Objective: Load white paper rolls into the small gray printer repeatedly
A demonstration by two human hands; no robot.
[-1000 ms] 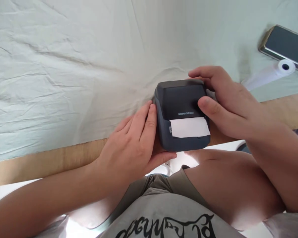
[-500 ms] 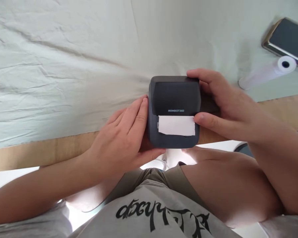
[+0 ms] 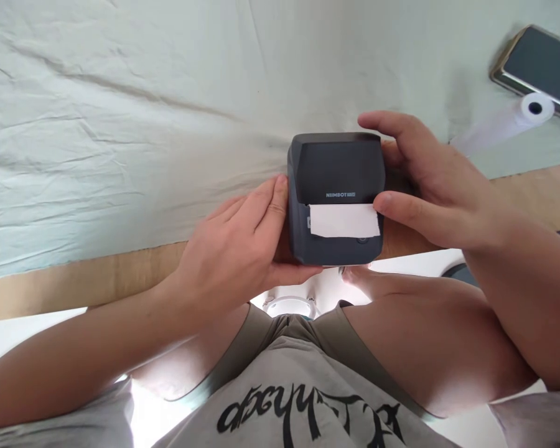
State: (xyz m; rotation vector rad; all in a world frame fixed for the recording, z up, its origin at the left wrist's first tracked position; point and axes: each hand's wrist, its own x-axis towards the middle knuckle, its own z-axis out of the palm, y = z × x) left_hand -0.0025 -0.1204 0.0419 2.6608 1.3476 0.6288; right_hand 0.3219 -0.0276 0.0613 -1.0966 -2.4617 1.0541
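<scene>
A small dark grey label printer (image 3: 338,180) sits at the table's near edge, a strip of white paper (image 3: 344,221) sticking out of its front slot. My left hand (image 3: 236,249) cups its left side, fingers together along the wall and thumb under the front. My right hand (image 3: 424,180) grips the right side, fingers over the top back corner and thumb beside the paper's right end.
A pale wrinkled cloth (image 3: 121,124) covers the table, with a bare wooden strip (image 3: 74,286) along the near edge. A white paper roll (image 3: 508,124) and a dark phone (image 3: 539,71) lie at the far right. My knees and grey shirt fill the bottom.
The printer was turned square to me and drawn slightly left, then nudged back right and away. My right thumb slid from the lid down to the paper's right end. Both hands kept hold.
</scene>
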